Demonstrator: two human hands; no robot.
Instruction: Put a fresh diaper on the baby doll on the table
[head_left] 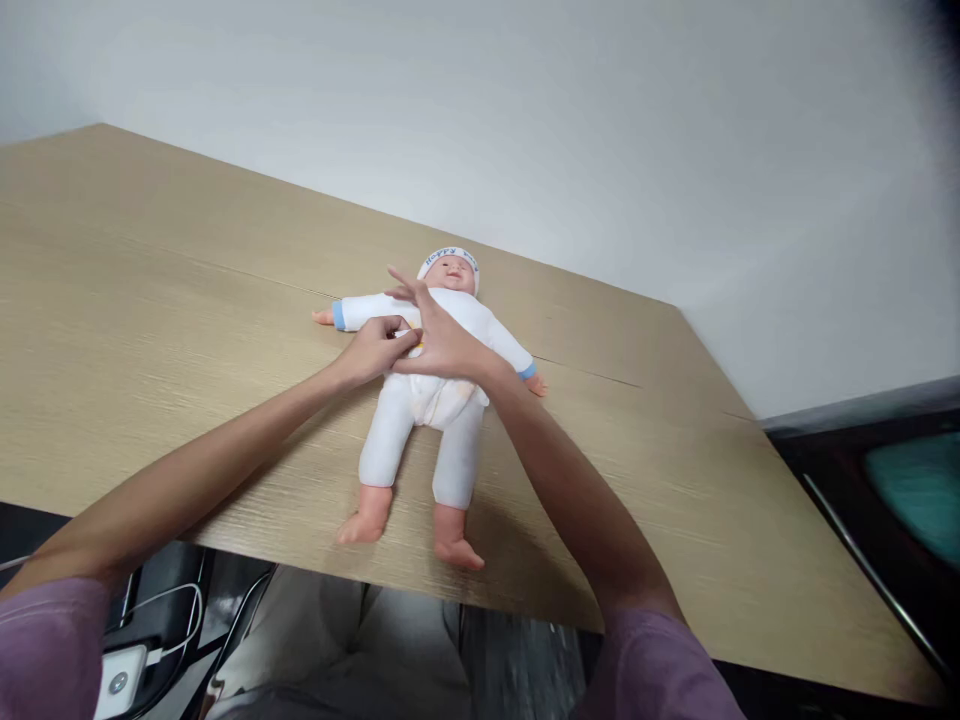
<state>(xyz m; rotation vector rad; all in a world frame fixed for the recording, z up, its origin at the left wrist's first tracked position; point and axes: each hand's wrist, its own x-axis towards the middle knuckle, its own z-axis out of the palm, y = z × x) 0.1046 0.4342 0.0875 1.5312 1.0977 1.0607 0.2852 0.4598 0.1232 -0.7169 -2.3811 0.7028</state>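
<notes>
A baby doll (465, 312) lies on its back with its head away from me. It wears a white outfit with blue cuffs, a white cap (448, 254) with blue lettering, and a white diaper (448, 402) around its hips. My left hand (375, 348) is closed in a pinch at the diaper's waist, on the left side of the doll's belly. Just beside it, my right hand (448, 342) rests over the belly, its fingers spread and stretched up and its thumb pointing left. Both hands hide the diaper's upper edge, where a bit of yellow shows.
The doll lies on a wooden table (187, 330) against a pale wall (465, 120). Below the near edge, a white device (120, 682) with a cable sits by my legs. A dark object with a teal panel (919, 495) stands beyond the right edge.
</notes>
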